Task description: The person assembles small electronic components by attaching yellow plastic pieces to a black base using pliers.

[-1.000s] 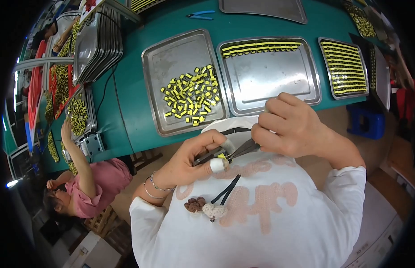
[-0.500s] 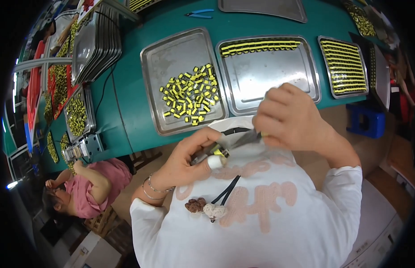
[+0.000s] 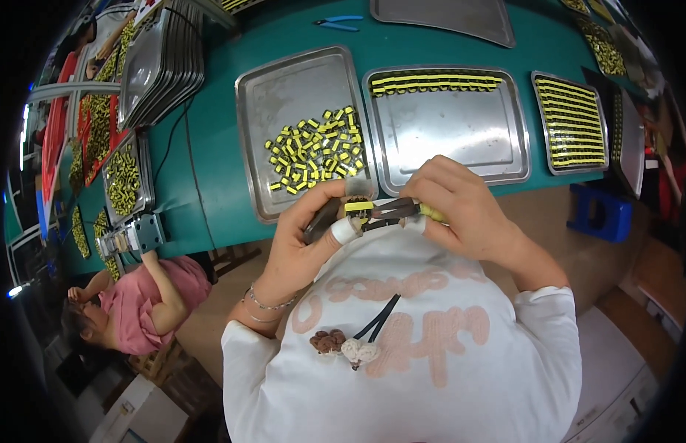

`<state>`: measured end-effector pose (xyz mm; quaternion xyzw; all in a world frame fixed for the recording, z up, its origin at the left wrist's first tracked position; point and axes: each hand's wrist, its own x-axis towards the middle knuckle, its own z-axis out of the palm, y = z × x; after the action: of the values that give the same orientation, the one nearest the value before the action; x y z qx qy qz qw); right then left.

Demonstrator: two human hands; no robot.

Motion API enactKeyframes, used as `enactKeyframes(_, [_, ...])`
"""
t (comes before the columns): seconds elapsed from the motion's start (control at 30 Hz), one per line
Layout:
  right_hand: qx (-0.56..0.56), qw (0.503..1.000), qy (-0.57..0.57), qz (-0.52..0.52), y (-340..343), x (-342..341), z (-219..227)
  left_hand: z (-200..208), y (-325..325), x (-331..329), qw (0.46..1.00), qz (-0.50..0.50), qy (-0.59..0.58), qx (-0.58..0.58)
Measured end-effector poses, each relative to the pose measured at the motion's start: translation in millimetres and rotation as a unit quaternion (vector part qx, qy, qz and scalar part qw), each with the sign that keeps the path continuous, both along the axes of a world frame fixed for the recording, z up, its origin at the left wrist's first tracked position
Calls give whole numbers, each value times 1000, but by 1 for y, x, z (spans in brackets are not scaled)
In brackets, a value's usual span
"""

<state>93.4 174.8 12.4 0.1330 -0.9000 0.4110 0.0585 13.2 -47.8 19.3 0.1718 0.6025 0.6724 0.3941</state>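
Observation:
My left hand (image 3: 302,236) is closed, pinching a small yellow-and-black block-shaped component (image 3: 359,210) between thumb and forefinger. Something dark, partly hidden, sits in its palm. In my right hand (image 3: 461,210) is a dark two-armed hand tool (image 3: 394,209) with a yellow grip; whether it is pliers or tweezers is unclear. Its narrow end meets the component in front of my chest. White wrapping covers both thumbs. Just beyond my left hand, a metal tray (image 3: 291,81) holds a loose heap of similar components (image 3: 317,148).
A second metal tray (image 3: 446,136) has rows of components along its far side. Right of it stands a tray filled with neat rows (image 3: 571,122). Blue-handled pliers (image 3: 339,23) lie farther back, stacked trays (image 3: 162,70) at left. A blue stool (image 3: 600,214) and a seated co-worker (image 3: 154,303) flank me.
My right hand has come down and left, bringing the tool against the component. My left hand has risen slightly, and the component now faces up with its yellow side.

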Motion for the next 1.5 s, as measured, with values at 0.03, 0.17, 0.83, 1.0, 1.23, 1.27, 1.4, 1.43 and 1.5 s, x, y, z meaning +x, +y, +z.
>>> enactKeyframes(0.03, [-2,1000,-2,-5,0,0,0,-1,1,0,1000,10,8,6])
enactKeyframes(0.17, [-10,999,10,-36,-3,0,1,-9,7,5,998,63,-15,-8])
enactKeyframes(0.83, [6,998,-6,-64,-8,5,1,-12,14,7,986,111,121,-35])
enactKeyframes(1.0, [18,998,13,-67,-8,5,0,-7,19,7,991,123,43,-18])
enactKeyframes(1.23, [59,996,20,-67,-9,7,0,-16,17,6,995,100,15,-2])
enactKeyframes(1.27, [73,995,18,-63,-9,6,1,-16,17,6,995,100,21,1])
enactKeyframes(1.4, [104,991,41,-69,-9,5,0,-13,19,6,994,109,34,0])
enactKeyframes(1.43, [109,990,48,-71,-9,5,0,-13,19,6,993,110,40,-6])
enactKeyframes(1.5, [112,990,56,-72,-10,4,0,-14,18,7,993,112,46,-13])
